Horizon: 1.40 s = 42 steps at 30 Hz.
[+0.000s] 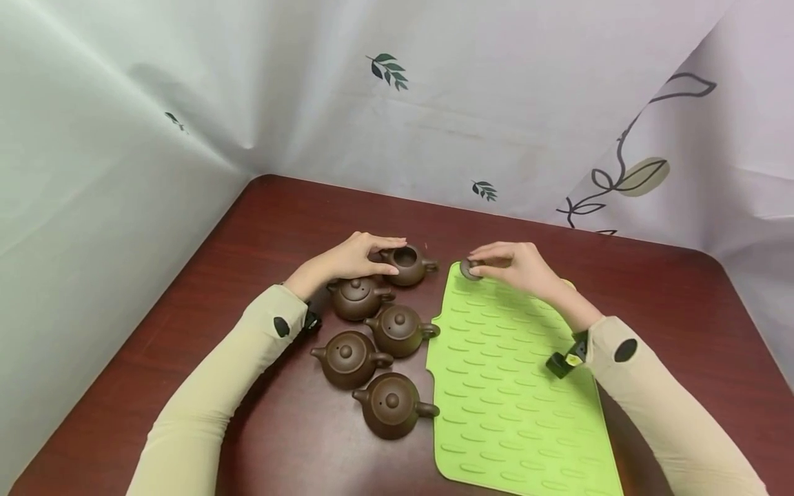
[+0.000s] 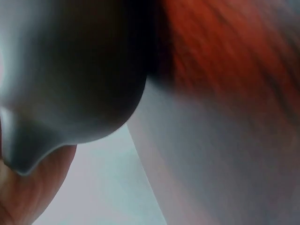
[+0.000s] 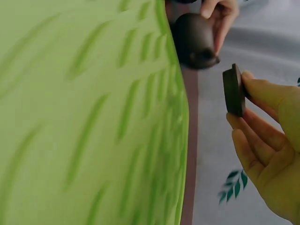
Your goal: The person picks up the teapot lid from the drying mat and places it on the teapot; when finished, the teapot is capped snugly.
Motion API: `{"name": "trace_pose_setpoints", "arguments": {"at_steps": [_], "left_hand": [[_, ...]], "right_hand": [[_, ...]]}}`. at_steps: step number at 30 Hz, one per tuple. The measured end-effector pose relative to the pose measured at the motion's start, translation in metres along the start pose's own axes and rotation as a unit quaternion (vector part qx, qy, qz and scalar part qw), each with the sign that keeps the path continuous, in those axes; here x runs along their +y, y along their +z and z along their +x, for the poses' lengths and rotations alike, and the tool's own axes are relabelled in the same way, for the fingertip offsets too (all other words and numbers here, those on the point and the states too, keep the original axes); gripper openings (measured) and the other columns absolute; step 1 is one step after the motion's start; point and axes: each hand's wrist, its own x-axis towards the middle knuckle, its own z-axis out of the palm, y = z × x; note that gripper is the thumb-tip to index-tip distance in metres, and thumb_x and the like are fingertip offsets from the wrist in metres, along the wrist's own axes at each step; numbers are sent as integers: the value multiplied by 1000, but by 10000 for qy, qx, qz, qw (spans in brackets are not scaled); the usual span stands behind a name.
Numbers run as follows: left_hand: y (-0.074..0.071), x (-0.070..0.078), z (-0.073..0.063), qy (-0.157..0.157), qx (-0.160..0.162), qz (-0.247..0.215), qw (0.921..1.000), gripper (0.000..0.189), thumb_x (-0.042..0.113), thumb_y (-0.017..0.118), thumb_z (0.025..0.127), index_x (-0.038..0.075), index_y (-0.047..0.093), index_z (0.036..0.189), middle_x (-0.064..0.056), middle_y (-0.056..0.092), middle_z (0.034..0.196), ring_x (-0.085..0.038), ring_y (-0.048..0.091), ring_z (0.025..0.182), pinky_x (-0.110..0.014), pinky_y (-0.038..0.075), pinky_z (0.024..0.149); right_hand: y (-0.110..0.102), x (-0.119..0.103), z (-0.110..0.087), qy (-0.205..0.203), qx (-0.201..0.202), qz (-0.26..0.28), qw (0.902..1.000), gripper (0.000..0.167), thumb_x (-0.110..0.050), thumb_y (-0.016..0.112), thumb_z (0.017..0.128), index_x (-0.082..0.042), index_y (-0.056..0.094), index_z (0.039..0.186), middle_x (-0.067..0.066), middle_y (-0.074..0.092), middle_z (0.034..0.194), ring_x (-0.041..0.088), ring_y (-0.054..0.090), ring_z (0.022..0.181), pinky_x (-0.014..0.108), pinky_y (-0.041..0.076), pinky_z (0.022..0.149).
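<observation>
At the far end of a group of brown teapots stands a lidless teapot (image 1: 412, 273), its round mouth uncovered and its handle toward the right. My left hand (image 1: 347, 260) grips it from the left, thumb on the near side and fingers on the far side. My right hand (image 1: 521, 267) pinches a small brown lid (image 1: 469, 269) over the far left corner of the green mat. In the right wrist view the lid (image 3: 233, 91) is held on edge between thumb and fingers. A dark rounded teapot body with a spout (image 2: 84, 89) fills much of the left wrist view.
Several lidded teapots, among them a nearest one (image 1: 391, 406) and one by my left wrist (image 1: 356, 303), stand left of the ridged green mat (image 1: 515, 413). The dark red table (image 1: 298, 213) ends at pale curtains (image 1: 434, 138) on the far and left sides.
</observation>
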Motion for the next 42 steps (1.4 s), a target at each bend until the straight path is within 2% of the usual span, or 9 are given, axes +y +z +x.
{"name": "trace_pose_setpoints", "arguments": {"at_steps": [6,14,17,20,23,33,36,38,42], "left_hand": [[-2,1,2,20,-97,80,9999,60,36,67,86,14,48,138,-2,44,142,-21,42,130,-58,9,110],[-2,6,6,-65,-159,163,9997,59,36,66,87,12,48,137,-5,50,138,-22,46,126,-50,23,108],[-2,9,9,-34,-112,127,9999,58,33,67,86,11,48,135,-6,52,135,-21,48,124,-45,31,106],[-1,11,10,32,2,-46,10000,56,30,70,84,9,48,130,-7,55,132,-21,50,123,-42,35,104],[0,13,11,39,87,-214,9997,54,28,72,82,9,46,126,-6,57,129,-22,50,122,-40,38,101],[6,13,21,98,22,-313,9995,59,30,73,81,9,43,127,-2,59,128,-23,52,118,-40,41,95],[8,13,25,247,16,-326,9992,62,29,72,82,7,41,131,-2,58,129,-23,52,119,-41,41,96],[8,14,28,336,-75,-316,9989,63,28,71,84,7,38,134,-2,55,132,-23,50,121,-41,40,99],[6,16,29,391,-291,-246,9985,68,28,67,87,9,32,141,-5,50,138,-23,48,124,-41,38,102]], "right_hand": [[16,-19,30,488,-34,701,9963,32,-38,71,81,-21,71,108,-2,68,111,13,64,101,33,52,81],[48,-41,49,163,4,637,9978,30,-34,71,83,-18,72,108,0,68,110,13,66,95,30,53,78],[56,-47,52,31,120,407,9991,29,-31,70,84,-16,71,109,2,68,111,15,66,95,30,53,77],[63,-50,54,-124,261,-24,9996,29,-29,68,86,-16,70,112,4,68,110,12,63,65,25,49,61],[68,-51,54,-229,384,-394,9982,29,-28,66,88,-16,69,114,6,69,108,11,41,42,25,37,49],[66,-47,49,79,219,-624,9978,30,-29,63,90,-18,67,118,7,70,100,14,31,43,26,31,48],[61,-45,44,114,-102,-564,9983,37,-28,61,91,-16,60,127,10,67,111,17,57,59,29,43,57],[57,-42,40,108,-327,-506,9981,43,-28,60,92,-14,55,132,11,61,124,22,66,87,33,50,71],[49,-36,32,10,-643,-426,9970,55,-30,60,92,-11,43,141,14,45,140,28,50,122,44,45,95]]}}
